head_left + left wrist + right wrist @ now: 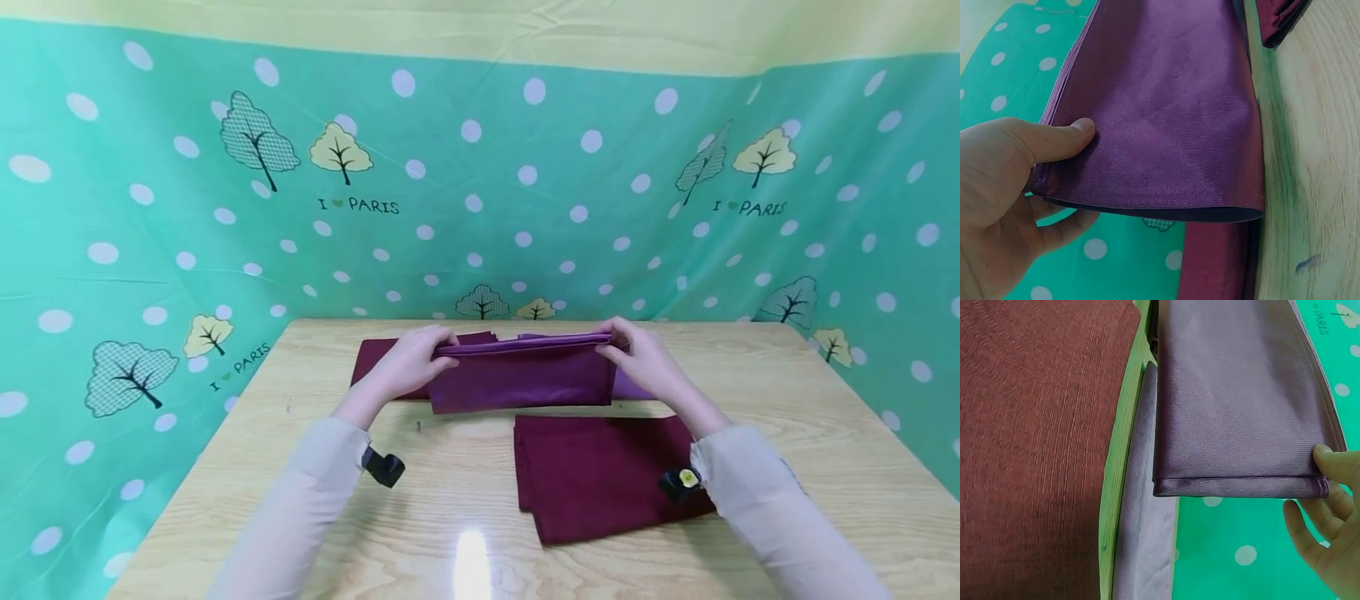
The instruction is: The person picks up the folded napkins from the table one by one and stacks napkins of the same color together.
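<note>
A folded purple cloth (522, 379) hangs between both hands at the back of the table, its fold at the lower edge. My left hand (411, 360) pinches its upper left corner; in the left wrist view the thumb (1066, 140) lies on the near face with fingers behind. At the upper right corner my right hand (641, 357) pinches the layered edges, and the right wrist view shows a hemmed side (1241, 487). Behind the hanging cloth, partly hidden by it, lie a dark red folded cloth (372, 357) on the left and a lighter purple cloth (628, 387) on the right.
Nearer on the right, another dark red folded cloth (600, 475) lies flat under the right forearm. The pale wooden table (247, 483) backs onto a green dotted curtain (480, 192), which also runs along both sides. A bright reflection shows at the front.
</note>
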